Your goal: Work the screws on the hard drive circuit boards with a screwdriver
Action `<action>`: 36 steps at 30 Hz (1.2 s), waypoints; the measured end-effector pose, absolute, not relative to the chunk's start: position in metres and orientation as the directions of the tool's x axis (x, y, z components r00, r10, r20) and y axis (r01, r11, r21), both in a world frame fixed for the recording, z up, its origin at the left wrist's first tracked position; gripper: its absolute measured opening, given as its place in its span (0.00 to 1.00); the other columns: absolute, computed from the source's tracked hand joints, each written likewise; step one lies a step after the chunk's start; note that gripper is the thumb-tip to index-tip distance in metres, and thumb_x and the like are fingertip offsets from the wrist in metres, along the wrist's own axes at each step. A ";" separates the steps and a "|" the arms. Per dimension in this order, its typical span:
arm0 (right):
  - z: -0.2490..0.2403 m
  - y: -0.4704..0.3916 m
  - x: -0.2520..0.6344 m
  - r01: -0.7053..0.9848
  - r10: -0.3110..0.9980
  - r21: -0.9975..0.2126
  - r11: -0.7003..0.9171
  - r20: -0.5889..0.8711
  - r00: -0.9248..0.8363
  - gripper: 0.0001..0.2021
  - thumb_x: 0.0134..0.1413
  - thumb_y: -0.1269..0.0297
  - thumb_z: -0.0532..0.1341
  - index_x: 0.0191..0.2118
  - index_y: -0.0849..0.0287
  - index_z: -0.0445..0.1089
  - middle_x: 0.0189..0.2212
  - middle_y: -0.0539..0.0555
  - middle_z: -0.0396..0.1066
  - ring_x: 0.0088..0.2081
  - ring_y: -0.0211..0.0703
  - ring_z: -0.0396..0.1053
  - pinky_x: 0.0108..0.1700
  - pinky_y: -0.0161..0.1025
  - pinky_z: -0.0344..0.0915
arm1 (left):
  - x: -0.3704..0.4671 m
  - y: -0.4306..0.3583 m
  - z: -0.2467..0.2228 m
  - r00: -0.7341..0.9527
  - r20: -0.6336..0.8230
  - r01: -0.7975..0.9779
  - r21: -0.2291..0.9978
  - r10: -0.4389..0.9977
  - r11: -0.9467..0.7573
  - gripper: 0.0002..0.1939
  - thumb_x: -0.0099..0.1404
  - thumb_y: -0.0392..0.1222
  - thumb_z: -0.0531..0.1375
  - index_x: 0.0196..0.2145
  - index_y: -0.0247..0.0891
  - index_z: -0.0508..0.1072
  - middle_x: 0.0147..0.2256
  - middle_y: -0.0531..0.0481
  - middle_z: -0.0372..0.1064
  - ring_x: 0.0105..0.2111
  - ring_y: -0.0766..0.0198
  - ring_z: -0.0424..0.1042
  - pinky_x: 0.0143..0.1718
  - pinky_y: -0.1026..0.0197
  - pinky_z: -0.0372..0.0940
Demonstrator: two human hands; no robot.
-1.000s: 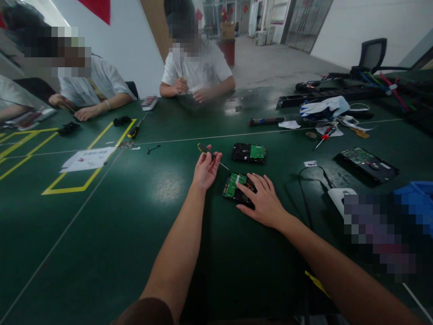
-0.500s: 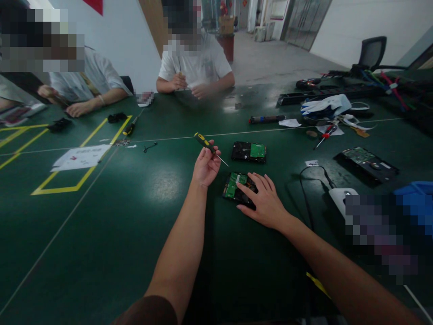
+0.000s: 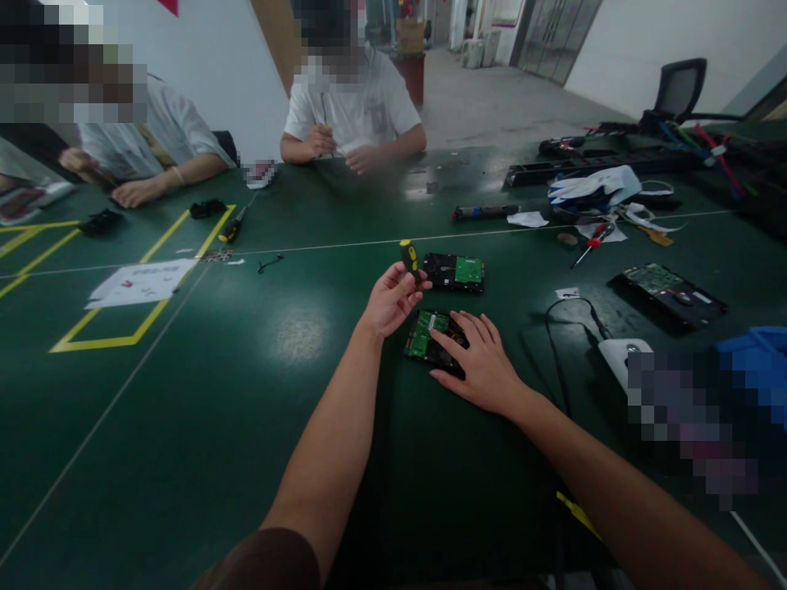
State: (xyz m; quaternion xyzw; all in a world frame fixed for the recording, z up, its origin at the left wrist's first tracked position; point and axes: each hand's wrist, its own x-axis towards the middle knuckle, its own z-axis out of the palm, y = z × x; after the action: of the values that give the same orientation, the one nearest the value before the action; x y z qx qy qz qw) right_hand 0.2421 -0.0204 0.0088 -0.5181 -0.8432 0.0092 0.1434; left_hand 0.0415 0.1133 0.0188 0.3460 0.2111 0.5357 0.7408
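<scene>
The left hand pinches a yellow-and-black screwdriver between thumb and fingers. Half a second ago the tool slanted; now its handle stands nearly upright and farther right, its tip hidden. The right hand stays put, fingers spread over a hard drive. That drive lies flat on a dark green table, green circuit board facing up, black casing around it.

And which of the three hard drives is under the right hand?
The nearest drive: the right hand lies across it. The drive just beyond and the drive farther right are clear of that hand.
</scene>
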 end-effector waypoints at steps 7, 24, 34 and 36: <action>0.008 -0.020 0.242 0.866 0.865 -0.153 0.477 0.256 -0.431 0.33 0.65 0.44 0.62 0.71 0.49 0.63 0.73 0.64 0.53 0.73 0.67 0.49 0.72 0.70 0.43 | 0.044 0.110 0.019 0.369 0.063 -0.631 0.750 0.927 0.200 0.13 0.64 0.42 0.73 0.43 0.37 0.76 0.41 0.50 0.79 0.42 0.65 0.82 0.33 0.74 0.72; 0.006 -0.020 0.243 0.866 0.866 -0.155 0.476 0.252 -0.431 0.33 0.66 0.43 0.61 0.71 0.49 0.63 0.73 0.63 0.53 0.73 0.67 0.49 0.72 0.70 0.42 | 0.045 0.111 0.014 0.355 0.058 -0.602 0.777 0.933 0.181 0.12 0.66 0.41 0.71 0.43 0.38 0.73 0.43 0.49 0.78 0.48 0.61 0.81 0.41 0.67 0.73; 0.006 -0.020 0.243 0.866 0.867 -0.155 0.476 0.249 -0.432 0.34 0.65 0.43 0.62 0.72 0.48 0.62 0.73 0.63 0.53 0.73 0.66 0.48 0.72 0.70 0.42 | 0.045 0.114 0.009 0.389 0.097 -0.615 0.768 0.916 0.180 0.14 0.65 0.43 0.72 0.43 0.38 0.74 0.42 0.49 0.78 0.46 0.61 0.82 0.40 0.68 0.74; 0.006 -0.020 0.243 0.867 0.868 -0.153 0.474 0.248 -0.431 0.34 0.65 0.43 0.62 0.71 0.49 0.62 0.73 0.63 0.53 0.73 0.66 0.48 0.72 0.69 0.42 | 0.045 0.114 0.008 0.391 0.112 -0.620 0.765 0.914 0.172 0.13 0.65 0.43 0.72 0.43 0.38 0.74 0.42 0.49 0.79 0.46 0.62 0.82 0.40 0.68 0.74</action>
State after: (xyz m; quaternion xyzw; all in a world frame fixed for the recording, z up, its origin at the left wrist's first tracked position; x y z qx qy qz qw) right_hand 0.2430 -0.0204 0.0062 -0.5129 -0.8457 0.0012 0.1474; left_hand 0.0449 0.1143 0.0077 0.3826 0.1917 0.5175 0.7410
